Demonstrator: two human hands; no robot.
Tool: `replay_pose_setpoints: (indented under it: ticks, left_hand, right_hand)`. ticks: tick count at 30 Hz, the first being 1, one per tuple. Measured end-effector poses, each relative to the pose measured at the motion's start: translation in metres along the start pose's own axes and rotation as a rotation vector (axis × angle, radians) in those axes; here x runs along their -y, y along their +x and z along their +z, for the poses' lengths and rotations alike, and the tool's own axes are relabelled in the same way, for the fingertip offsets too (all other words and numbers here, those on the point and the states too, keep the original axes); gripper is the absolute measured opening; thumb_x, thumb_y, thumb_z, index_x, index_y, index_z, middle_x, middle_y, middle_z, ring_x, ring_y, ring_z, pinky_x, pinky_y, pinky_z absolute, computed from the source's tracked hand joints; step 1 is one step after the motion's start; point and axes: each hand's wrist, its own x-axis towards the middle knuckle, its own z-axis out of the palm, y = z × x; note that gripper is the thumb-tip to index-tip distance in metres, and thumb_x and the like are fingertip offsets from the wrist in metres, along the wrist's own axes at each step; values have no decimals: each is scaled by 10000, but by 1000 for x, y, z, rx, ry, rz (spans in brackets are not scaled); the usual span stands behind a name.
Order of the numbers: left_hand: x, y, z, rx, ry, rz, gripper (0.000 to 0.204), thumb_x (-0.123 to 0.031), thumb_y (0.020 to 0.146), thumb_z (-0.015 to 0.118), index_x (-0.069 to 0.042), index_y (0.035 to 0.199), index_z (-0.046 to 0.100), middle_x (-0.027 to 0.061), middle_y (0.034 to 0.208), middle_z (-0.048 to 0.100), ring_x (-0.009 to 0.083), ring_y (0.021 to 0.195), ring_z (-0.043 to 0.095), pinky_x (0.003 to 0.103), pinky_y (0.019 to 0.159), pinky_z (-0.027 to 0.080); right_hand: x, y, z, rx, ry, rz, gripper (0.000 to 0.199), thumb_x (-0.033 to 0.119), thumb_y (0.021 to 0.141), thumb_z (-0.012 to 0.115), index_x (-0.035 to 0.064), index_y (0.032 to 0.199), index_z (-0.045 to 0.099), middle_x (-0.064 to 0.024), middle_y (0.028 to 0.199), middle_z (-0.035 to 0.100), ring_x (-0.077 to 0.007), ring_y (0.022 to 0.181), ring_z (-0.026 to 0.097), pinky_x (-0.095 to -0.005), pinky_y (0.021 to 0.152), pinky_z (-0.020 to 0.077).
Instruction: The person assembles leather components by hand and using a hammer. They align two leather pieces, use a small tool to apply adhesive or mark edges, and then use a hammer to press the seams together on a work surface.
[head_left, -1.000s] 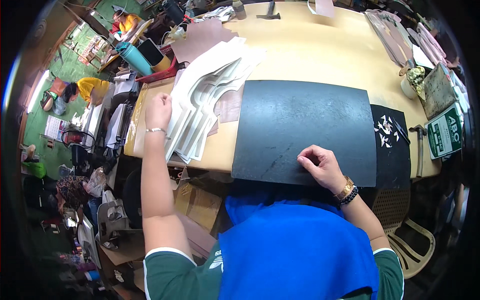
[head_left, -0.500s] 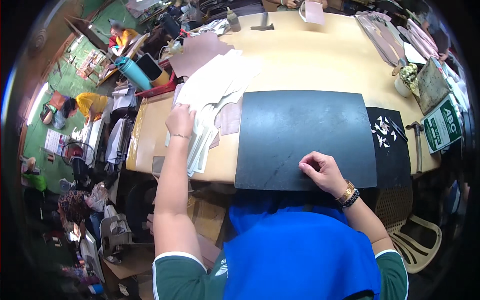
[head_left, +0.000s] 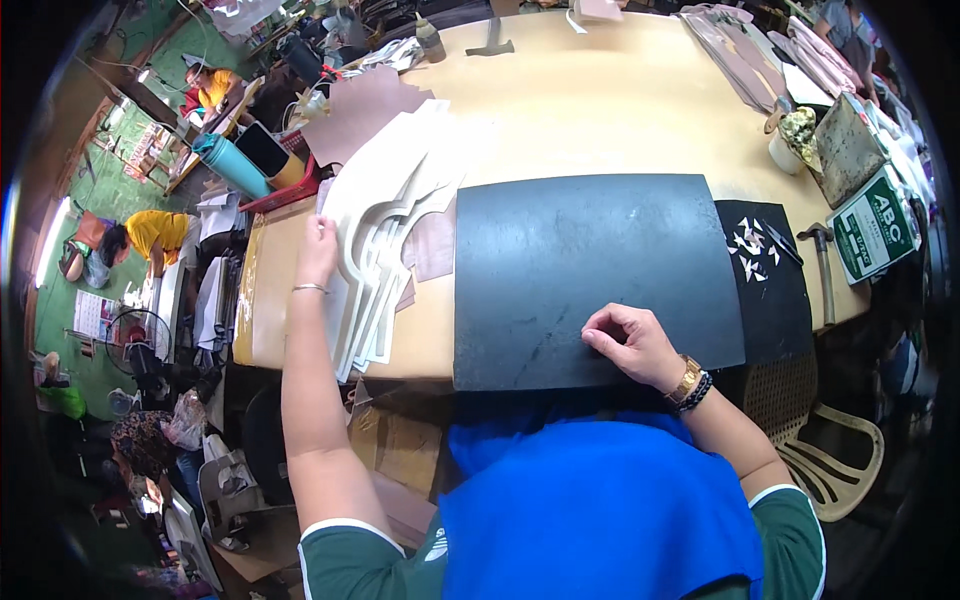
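A fanned stack of white curved cut-out pieces [head_left: 385, 190] lies on the left part of the table. At its left border, my left hand [head_left: 318, 252] is closed on the edge of a white piece, with the fingertips partly hidden. Over the near part of a black mat [head_left: 600, 260], my right hand [head_left: 632, 342] is held with fingers curled and thumb close to the forefinger. Anything in that pinch is too small or too hidden to make out.
Small pale scraps [head_left: 750, 245] lie on a dark sheet [head_left: 780, 310] right of the mat, near a hammer [head_left: 824, 270]. A metal can [head_left: 870, 235] and white pot [head_left: 785, 155] stand beyond. A red basket [head_left: 290, 187] is left; a plastic chair [head_left: 830, 450] stands near right.
My left hand has shifted left and slightly nearer along the white pieces, which now spread more openly. My right hand keeps its curled pose. The whole view has shifted a little.
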Motion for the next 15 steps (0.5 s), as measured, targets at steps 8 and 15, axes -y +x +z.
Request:
replay_pose_setpoints:
  ticks: [8,15]
  left_hand:
    - [-162,-29,-39,274,-1421,-276,424,-203,1101,461,17,1461,496,158,1370,641,271,1300,598,431,1131,460]
    - [-287,-162,37,66,-1564,-147,544,-142,1091,468,-76,1600,286,122,1557,481,278,1412,504,482,1192,441]
  right_hand:
    - [-8,1,-3,-10,94,-40,249,210,968,748,33,1130,681,-46,968,736,-103,846,691,-276,774,567]
    - [18,21,-24,-39,863,140,517,224,1015,688,68,1462,480,-106,1158,709,-187,975,729,-353,874,611]
